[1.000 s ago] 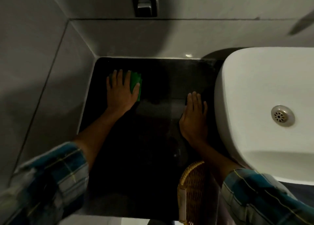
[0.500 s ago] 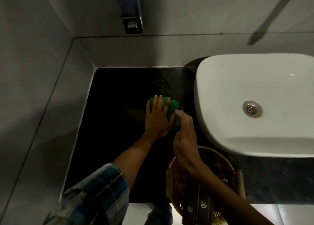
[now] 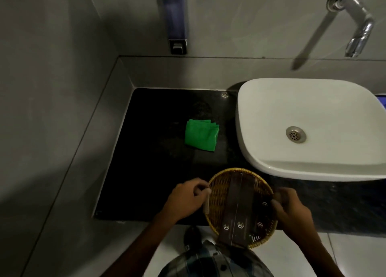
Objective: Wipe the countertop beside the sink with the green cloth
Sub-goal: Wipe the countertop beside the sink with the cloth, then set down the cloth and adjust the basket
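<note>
Two hands: both grip the rim of one round wicker basket (image 3: 217, 195) at the front edge of the counter.
Left hand (image 3: 186, 198): fingers curled over the basket's left rim, thumb and fingertips pinching it; a pale strip shows just under the fingers, too blurred to identify.
Right hand (image 3: 290, 209): fingers closed around the basket's right rim, knuckles toward the sink.
Basket contents: several long dark brown packets (image 3: 238, 212) lying lengthwise, with small pale emblems near their near ends; the near ends stick out over the basket's front rim.
Basket position: on the dark countertop (image 3: 146, 172), partly overhanging its front edge, just in front of the sink's near left corner.
Green cloth (image 3: 201, 135): folded into a rough square, lying flat on the countertop by itself, touched by neither hand, beyond the basket and to the left of the sink.
Sink (image 3: 271, 109): white vessel basin sitting on the counter, metal drain (image 3: 295, 134) in its floor.
Tap (image 3: 355, 15): chrome, wall-mounted above the basin.
Wall fitting: a bluish dispenser (image 3: 176, 19) on the grey tiled wall above the counter's back edge.
Sleeve: checked fabric (image 3: 208, 260) at the lower edge of the view.
</note>
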`<control>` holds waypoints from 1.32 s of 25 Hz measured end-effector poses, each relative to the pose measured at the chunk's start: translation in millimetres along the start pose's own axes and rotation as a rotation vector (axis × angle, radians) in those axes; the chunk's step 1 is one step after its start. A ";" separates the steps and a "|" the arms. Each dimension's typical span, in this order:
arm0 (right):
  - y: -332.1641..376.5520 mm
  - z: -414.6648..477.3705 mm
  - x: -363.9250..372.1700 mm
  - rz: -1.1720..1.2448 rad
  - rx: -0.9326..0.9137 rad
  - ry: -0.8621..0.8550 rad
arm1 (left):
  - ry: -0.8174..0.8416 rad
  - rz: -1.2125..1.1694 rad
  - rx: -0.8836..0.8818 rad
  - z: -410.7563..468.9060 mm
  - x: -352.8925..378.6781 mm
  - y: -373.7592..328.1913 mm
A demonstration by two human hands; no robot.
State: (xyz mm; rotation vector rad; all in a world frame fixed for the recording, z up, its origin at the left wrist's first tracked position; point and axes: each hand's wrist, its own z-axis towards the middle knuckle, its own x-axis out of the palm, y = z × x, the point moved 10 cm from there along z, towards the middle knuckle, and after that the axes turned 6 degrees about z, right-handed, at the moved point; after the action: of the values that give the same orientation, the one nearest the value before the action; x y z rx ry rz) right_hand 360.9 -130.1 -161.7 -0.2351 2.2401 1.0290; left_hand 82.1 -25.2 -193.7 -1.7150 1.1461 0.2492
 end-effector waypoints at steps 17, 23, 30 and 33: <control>184.9 42.6 143.6 0.134 -0.411 0.196 | -0.540 0.182 -0.355 -18.5 -191.0 108.0; 224.7 122.8 121.6 -0.311 -0.446 0.031 | -0.359 0.285 0.017 102.2 -174.8 -18.9; 156.3 162.1 143.6 0.327 0.199 0.069 | -0.075 0.010 -0.301 189.0 -110.8 3.6; 159.2 154.6 159.0 0.613 0.273 0.204 | -0.057 -0.350 -0.396 188.2 -104.5 9.8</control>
State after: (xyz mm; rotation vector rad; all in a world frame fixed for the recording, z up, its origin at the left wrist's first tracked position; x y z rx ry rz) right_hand 248.6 106.6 -238.0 0.5183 2.6810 1.0067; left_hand 82.5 188.5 -221.3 -2.2071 0.7680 0.3195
